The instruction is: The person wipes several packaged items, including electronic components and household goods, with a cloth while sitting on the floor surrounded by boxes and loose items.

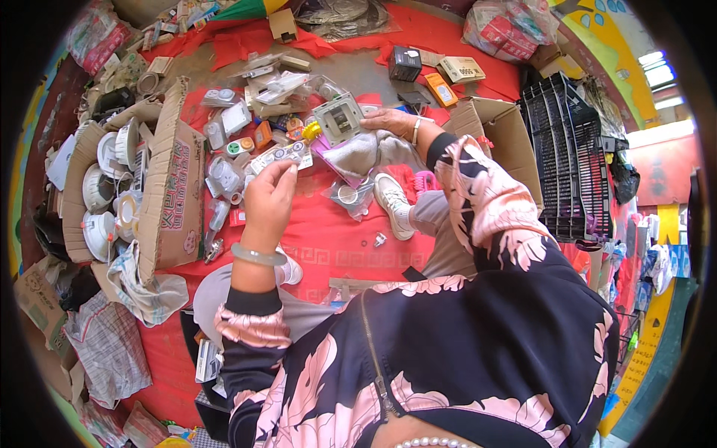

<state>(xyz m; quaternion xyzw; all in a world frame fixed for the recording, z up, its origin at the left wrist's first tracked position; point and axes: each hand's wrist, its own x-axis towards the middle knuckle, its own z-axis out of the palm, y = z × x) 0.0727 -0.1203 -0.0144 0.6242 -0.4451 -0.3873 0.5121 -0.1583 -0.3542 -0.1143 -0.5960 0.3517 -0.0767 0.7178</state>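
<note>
My right hand (392,121) grips the edge of a grey square electrical socket plate (338,119) with a dark recessed middle. Under that hand hangs a grey-white cloth (373,154), beside a purple-pink flat thing (337,163). A yellow piece (311,131) shows at the plate's left edge. My left hand (270,198) is raised with its fingers drawn together; whatever they pinch, if anything, is too small to make out. Just beyond its fingertips lies a pale strip with round parts (280,157), among packaged white fittings (224,175).
On the left, a cardboard box (175,187) holds several round white lamp fittings (99,235). An open carton (485,119) and a black plastic crate (560,157) stand at right. Small boxes (441,88) lie on the red floor cloth (351,257). A checked bag (108,347) slumps lower left.
</note>
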